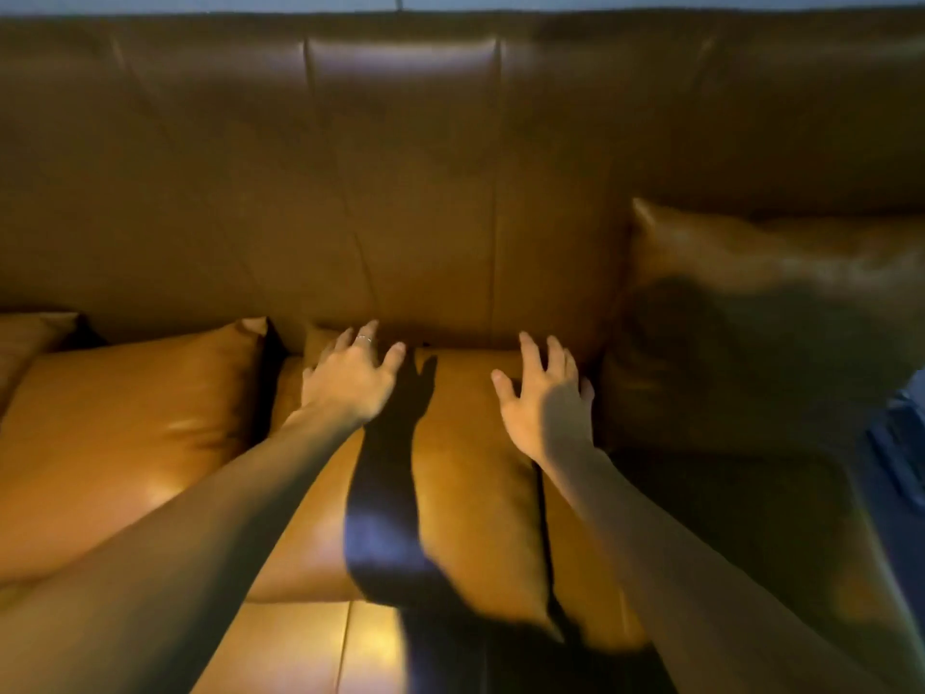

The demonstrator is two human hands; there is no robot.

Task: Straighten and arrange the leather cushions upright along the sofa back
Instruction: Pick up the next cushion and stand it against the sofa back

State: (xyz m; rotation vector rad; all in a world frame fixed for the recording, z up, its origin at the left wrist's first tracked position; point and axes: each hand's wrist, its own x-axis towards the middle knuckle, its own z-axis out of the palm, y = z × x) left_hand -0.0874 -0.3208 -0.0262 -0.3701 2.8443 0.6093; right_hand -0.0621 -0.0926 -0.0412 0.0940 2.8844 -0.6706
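Note:
A tan leather cushion (470, 473) lies flat on the seat in the middle, its far edge against the sofa back (400, 192). My left hand (350, 378) hovers over its far left corner with fingers spread and a ring on one finger. Over the far right corner is my right hand (543, 393), also spread and holding nothing. A second cushion (125, 433) lies flat at the left. A third cushion (741, 318) leans upright against the sofa back at the right, partly in shadow.
A corner of one more cushion (30, 338) shows at the far left edge. Something blue (901, 433) sits at the right edge beside the upright cushion. The bare seat (300, 648) lies near me. A grey wall (200, 0) shows above the sofa.

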